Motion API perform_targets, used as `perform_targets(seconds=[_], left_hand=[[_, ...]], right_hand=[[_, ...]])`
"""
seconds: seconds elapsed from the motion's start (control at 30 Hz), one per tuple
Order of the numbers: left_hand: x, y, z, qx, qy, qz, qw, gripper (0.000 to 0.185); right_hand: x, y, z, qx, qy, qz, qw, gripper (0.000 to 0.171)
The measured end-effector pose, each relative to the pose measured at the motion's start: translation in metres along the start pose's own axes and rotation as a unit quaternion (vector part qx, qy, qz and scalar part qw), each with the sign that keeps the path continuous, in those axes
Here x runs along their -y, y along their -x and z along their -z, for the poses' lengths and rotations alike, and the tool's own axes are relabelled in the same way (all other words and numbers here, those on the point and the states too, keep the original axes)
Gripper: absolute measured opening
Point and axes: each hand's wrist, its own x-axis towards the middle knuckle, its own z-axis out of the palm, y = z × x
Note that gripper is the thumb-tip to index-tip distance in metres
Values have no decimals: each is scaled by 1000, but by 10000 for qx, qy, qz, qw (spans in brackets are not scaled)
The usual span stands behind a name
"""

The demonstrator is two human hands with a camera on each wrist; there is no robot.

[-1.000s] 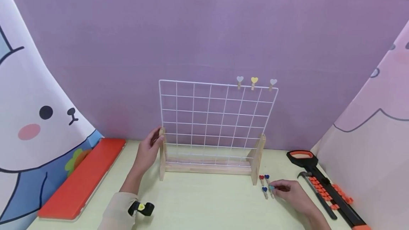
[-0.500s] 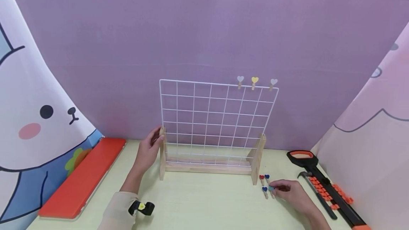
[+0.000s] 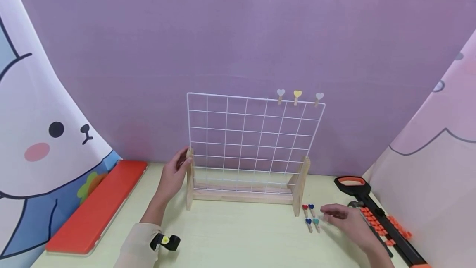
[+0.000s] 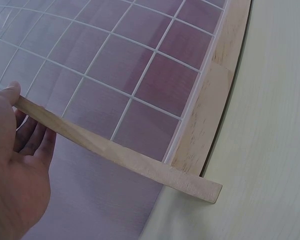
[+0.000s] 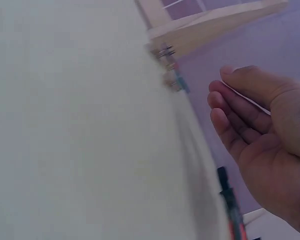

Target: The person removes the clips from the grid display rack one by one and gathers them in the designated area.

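A white wire grid point(image 3: 253, 133) stands upright in a wooden stand point(image 3: 241, 197). My left hand point(image 3: 172, 179) grips the top of its left post point(image 4: 115, 150), thumb on one side and fingers behind. Three heart clothespins, one of them yellow point(image 3: 297, 95) between two pale ones, are clipped along the grid's top right edge. By the foot of the right post lie several more: a red point(image 3: 305, 208), a teal point(image 3: 316, 223) and dark blue ones point(image 3: 308, 222). Just right of them hovers my right hand point(image 3: 351, 224), its fingers loosely bent and holding nothing; the right wrist view is blurred.
A long red case point(image 3: 96, 208) lies at the table's left. On the right are a hand saw with a black handle point(image 3: 352, 184), a thin dark tool and orange pieces point(image 3: 373, 221). A purple cloth point(image 3: 238, 32) hangs behind the table point(image 3: 238, 239).
My right hand has let go of the teal heart clothespin and moved up and to the right, leaving it on the table. The left hand keeps its grip on the post.
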Motion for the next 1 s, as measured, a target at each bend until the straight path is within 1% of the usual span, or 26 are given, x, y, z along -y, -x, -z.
perform_targets(seconds=[0.1,0.23,0.27,0.4,0.5,0.67,0.8,1.0], left_hand=[[-1,0,0,-29,24,-41,10000,53],[-1,0,0,-42,76,-7,10000,52],[0,1,0,-37,97,10,9999,52],[0,1,-1,-18,214,28,9998,51],[-1,1,-1,-31,233,2,9997,50],[-3,2,-2,-20,248,20,9997,50],[-4,2,-1,-15,222,28,9997,50],[-2,1,-1,4,216,-69,9997,50]], right_hand=[[15,-3,12,-138,-58,363,9992,36],[43,-6,31,-313,-75,978,9947,38],[51,-7,36,-322,-79,1071,9937,38],[82,-10,54,-459,-44,1557,9867,36],[102,-12,64,-611,118,1861,9806,34],[132,-13,79,-824,367,1965,9763,37],[156,-15,87,-972,183,1911,9766,38],[184,-18,99,-1117,-30,2154,9701,36]])
